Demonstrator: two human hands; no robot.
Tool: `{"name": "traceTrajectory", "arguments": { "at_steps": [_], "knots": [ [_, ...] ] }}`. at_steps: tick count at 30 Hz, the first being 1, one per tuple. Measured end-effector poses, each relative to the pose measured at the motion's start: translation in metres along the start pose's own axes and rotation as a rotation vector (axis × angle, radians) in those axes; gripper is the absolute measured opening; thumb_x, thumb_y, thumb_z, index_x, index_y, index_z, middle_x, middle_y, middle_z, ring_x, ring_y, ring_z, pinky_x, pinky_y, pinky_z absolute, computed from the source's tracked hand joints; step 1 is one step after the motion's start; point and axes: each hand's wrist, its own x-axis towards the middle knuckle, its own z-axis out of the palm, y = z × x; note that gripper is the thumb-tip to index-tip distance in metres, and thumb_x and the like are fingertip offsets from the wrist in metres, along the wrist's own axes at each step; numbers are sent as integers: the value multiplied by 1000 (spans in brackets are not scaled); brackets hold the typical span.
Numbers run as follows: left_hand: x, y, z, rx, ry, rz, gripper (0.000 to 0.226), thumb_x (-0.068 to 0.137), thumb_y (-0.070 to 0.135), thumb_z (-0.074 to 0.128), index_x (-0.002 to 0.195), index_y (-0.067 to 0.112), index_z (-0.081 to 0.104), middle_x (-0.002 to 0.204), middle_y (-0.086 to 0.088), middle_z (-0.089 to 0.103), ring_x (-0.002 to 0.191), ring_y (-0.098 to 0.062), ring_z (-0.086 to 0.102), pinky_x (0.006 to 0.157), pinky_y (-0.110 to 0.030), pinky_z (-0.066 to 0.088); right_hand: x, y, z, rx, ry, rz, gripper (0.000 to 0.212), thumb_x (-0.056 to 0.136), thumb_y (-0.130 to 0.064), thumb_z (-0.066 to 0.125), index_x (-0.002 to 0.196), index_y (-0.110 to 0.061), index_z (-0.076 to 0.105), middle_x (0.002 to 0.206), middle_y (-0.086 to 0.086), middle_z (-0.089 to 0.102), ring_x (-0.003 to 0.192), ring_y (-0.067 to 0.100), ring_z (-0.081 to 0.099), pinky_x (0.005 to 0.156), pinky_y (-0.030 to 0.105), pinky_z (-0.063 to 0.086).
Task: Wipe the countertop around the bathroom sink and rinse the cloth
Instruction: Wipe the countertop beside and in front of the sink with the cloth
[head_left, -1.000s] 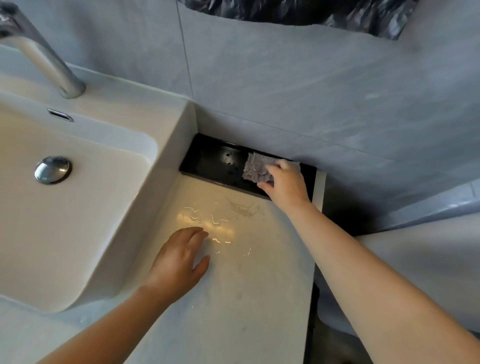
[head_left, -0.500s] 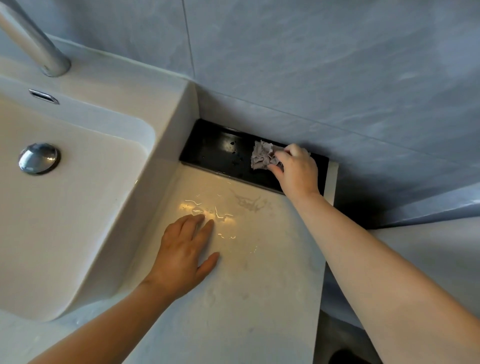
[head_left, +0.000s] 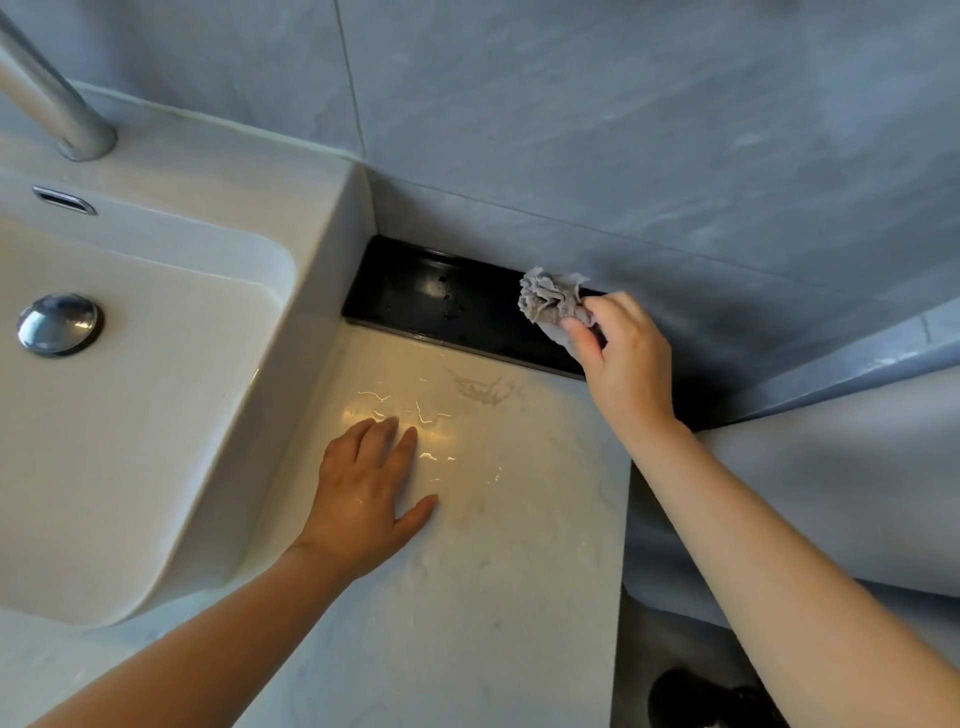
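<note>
My right hand (head_left: 626, 358) grips a crumpled grey cloth (head_left: 549, 299) at the right end of a glossy black strip (head_left: 431, 296) that runs along the wall behind the pale marble countertop (head_left: 493, 519). The bunched cloth sticks up against the wall tile. My left hand (head_left: 366, 493) lies flat, fingers apart, on the countertop beside the white sink (head_left: 322, 249). Wet streaks and a smudge show on the counter between my hands.
The sink basin has a chrome drain plug (head_left: 58, 323) and an overflow slot (head_left: 65, 200); the chrome faucet base (head_left: 67, 122) stands at top left. Grey tiled wall (head_left: 623, 130) rises behind. The counter's right edge (head_left: 623, 545) drops to the floor.
My right hand has slid the cloth rightward along the black strip and bunched it up at the strip's right end. My left hand has stayed pressed on the counter.
</note>
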Motion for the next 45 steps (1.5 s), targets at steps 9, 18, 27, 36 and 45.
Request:
{"name": "traceTrajectory", "arguments": {
  "at_steps": [9, 18, 27, 36, 45],
  "knots": [
    [0, 5, 3, 38, -27, -11, 101, 70, 86, 5, 148, 24, 21, 156, -3, 19, 142, -30, 15, 115, -46, 15, -81, 40, -29, -68, -47, 167, 19, 91, -25, 59, 96, -8, 64, 87, 1, 58, 70, 14, 51, 52, 17, 29],
    [-1, 9, 10, 65, -11, -21, 105, 69, 88, 4, 150, 22, 18, 158, -5, 14, 144, -32, 12, 116, -50, 11, -91, 54, 4, -80, -73, 235, 22, 86, -19, 67, 101, -4, 65, 99, 9, 57, 92, 21, 51, 68, 22, 37],
    [-1, 8, 10, 89, -13, -12, 102, 72, 87, 10, 149, 20, 22, 157, -7, 19, 142, -33, 15, 116, -51, 14, -103, 48, 16, -96, -70, 183, 26, 88, -18, 64, 109, -4, 66, 109, 9, 60, 99, 23, 55, 81, 37, 51],
    [-2, 6, 9, 88, -18, 19, 103, 72, 87, 13, 148, 19, 23, 156, -8, 20, 141, -35, 17, 115, -53, 15, -133, 32, 11, -71, -82, 177, 26, 85, -18, 67, 108, -5, 67, 105, 7, 61, 94, 22, 54, 76, 26, 47],
    [-2, 6, 9, 95, -18, 20, 106, 71, 88, 8, 149, 19, 22, 157, -8, 19, 142, -35, 16, 115, -51, 12, -170, 2, -1, 77, -193, 179, 17, 87, -20, 66, 97, -8, 69, 91, 0, 59, 79, 13, 53, 63, 25, 48]
  ]
}}
